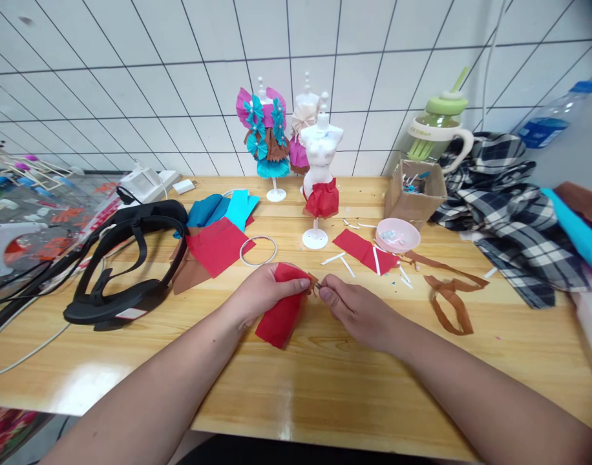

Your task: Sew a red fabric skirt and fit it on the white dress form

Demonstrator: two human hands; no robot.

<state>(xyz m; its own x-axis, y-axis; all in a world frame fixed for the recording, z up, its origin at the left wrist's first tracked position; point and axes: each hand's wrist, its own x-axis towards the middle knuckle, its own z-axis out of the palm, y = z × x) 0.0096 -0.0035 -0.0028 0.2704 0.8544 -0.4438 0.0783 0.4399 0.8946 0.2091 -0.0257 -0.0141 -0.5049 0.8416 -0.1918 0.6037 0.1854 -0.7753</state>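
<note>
Near the middle of the table, my left hand (269, 290) is closed on a folded red piece (279, 323), which hangs down below the thumb. A bit of brown material (313, 279) shows at its right end. My right hand (351, 309) is closed just to the right, its thumb and fingers pinching a small thin tool whose tip meets the piece; I cannot make out what the tool is. Behind the hands stands a white mannequin (320, 152) with a red skirt (322, 199).
Behind are dressed mannequins (271, 132). Left lie red sheets (218, 248), a metal ring (258, 251) and a black headset (131, 265). Right are a pink bowl (397, 235), a cardboard box (415, 197), white strips (348, 265), brown strips (454, 307) and a plaid cloth (499, 200).
</note>
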